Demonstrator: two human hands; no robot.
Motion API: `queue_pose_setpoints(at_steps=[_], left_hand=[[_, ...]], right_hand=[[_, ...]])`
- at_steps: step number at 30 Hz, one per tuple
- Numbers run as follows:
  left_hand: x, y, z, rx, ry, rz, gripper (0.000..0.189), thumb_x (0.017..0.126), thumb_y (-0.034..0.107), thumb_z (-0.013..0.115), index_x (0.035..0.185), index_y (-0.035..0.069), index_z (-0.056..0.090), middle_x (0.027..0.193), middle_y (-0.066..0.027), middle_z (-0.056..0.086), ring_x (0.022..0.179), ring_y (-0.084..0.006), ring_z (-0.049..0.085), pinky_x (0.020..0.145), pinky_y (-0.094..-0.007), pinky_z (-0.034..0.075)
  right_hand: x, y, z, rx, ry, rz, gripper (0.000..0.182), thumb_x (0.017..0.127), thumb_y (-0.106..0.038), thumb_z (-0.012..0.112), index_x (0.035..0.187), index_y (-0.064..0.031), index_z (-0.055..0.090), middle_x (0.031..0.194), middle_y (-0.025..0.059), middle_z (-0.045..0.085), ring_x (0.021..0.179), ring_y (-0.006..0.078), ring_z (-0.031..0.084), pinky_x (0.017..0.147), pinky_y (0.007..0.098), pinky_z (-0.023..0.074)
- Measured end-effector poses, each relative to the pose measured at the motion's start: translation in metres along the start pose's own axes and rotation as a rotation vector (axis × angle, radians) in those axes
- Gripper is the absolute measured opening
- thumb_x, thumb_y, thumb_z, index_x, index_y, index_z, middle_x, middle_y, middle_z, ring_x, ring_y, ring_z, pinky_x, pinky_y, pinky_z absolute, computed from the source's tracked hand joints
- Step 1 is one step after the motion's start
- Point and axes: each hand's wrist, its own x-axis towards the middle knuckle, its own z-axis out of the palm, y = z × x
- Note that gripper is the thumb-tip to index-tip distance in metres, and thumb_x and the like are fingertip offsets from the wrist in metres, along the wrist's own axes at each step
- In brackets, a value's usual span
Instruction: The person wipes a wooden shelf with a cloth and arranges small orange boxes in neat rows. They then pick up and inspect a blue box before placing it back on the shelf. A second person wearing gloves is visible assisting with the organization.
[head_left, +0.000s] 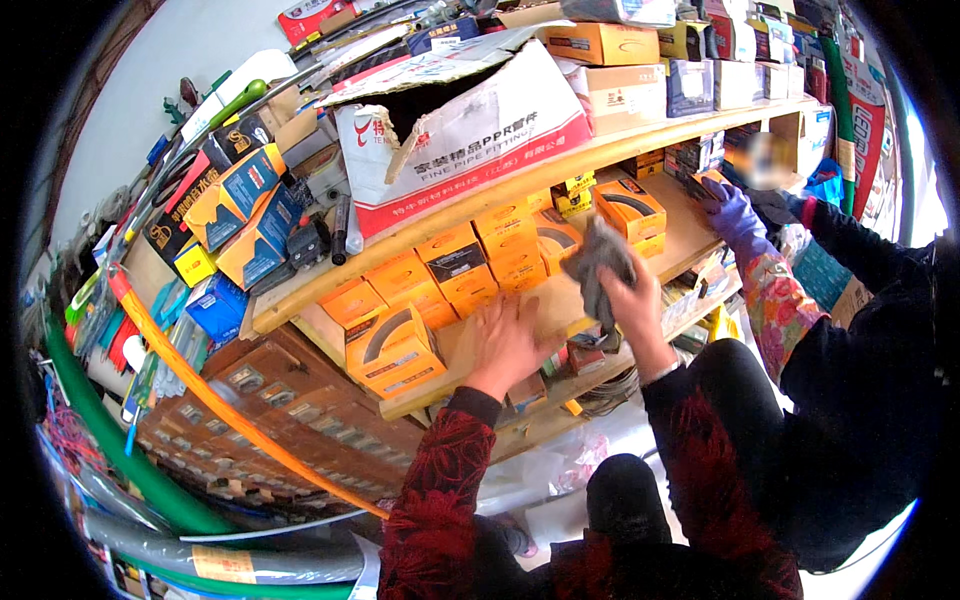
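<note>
My right hand (634, 292) grips a crumpled dark grey cloth (600, 262) above the middle wooden shelf (566, 300). My left hand (506, 337) is spread over the front of that shelf, holding nothing, its fingertips close to the stacked orange boxes (457, 262); whether they touch is unclear. A larger orange carton (394, 352) with a dark curved band printed on it sits left of this hand, by the shelf's front corner. Beyond the cloth stands a similar orange carton (630, 208), with a small yellow box (574, 196) beside it.
A torn white-and-red pipe-fittings carton (465, 135) rests on the upper shelf. At right, a co-worker's purple-gloved hand (727, 210) reaches into the shelving. An orange pole (225, 409) slants across the left, before brown drawers (285, 405). Grey and green pipes lie lower left.
</note>
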Motion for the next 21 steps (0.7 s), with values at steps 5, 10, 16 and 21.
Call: queue_pose_setpoints(at_steps=[5,10,16,21], left_hand=[[-0.003,-0.003,0.015,0.014,-0.082,0.048,0.074,0.072,0.051,0.066,0.129,0.008,0.049,0.133,-0.0182,0.044,0.131,-0.0373,0.031,0.107,-0.0564,0.019],[-0.004,-0.006,0.010,0.017,-0.090,0.028,0.074,0.070,0.047,0.068,0.130,0.008,0.048,0.134,-0.0173,0.044,0.129,-0.0350,0.034,0.104,-0.0536,0.024],[0.000,-0.003,0.007,0.003,-0.103,0.035,0.074,0.071,0.044,0.069,0.131,0.008,0.047,0.133,-0.0181,0.044,0.127,-0.0326,0.038,0.102,-0.0510,0.028],[0.002,-0.003,0.007,0.040,-0.171,0.018,0.077,0.069,0.041,0.072,0.133,0.008,0.045,0.135,-0.0183,0.043,0.129,-0.0317,0.037,0.104,-0.0501,0.028]], right_hand=[[0.089,0.015,0.030,-0.617,-0.362,-0.283,0.056,0.078,-0.030,0.066,0.126,-0.0049,0.050,0.125,0.0167,0.054,0.118,0.0345,0.048,0.101,0.0509,0.0338],[0.106,0.009,0.042,-1.097,-0.965,-0.362,0.100,0.057,-0.042,0.079,0.141,-0.0146,0.032,0.144,0.0166,0.033,0.136,0.0313,0.027,0.110,0.0535,0.0212],[0.141,0.023,0.063,-0.896,-1.158,-0.388,0.103,0.051,-0.041,0.081,0.140,-0.0145,0.037,0.137,0.0157,0.040,0.127,0.0328,0.039,0.105,0.0450,0.0340],[0.145,0.022,0.063,-0.820,-1.190,-0.364,0.100,0.050,-0.039,0.083,0.134,-0.0042,0.042,0.132,0.0185,0.045,0.125,0.0332,0.041,0.105,0.0368,0.0344]])
